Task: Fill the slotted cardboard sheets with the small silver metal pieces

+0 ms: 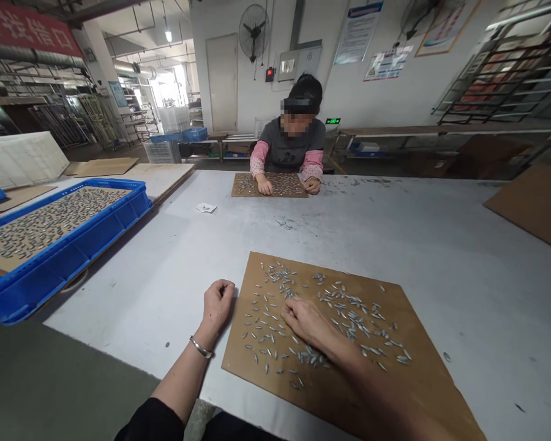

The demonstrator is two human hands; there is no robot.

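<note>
A brown cardboard sheet [420,349] lies flat on the table in front of me, with many small silvery, spindle-shaped metal pieces [356,329] scattered over it. My right hand [304,318] reaches across the sheet from the right, its fingertips pinched together down among the pieces. Whatever is between those fingers is hidden. Left of the sheet, my left hand [218,303] rests on the table near the sheet's edge, its fingers curled closed. I cannot make out what it holds, if anything. A metal bracelet [201,348] circles the left wrist.
Across the white table [165,288] a person [291,144] works with both hands at another piece-covered cardboard sheet [275,190]. A blue tray [96,236] of similar pieces stands left. A white scrap [206,208] lies on the table; a cardboard panel [535,205] is at right.
</note>
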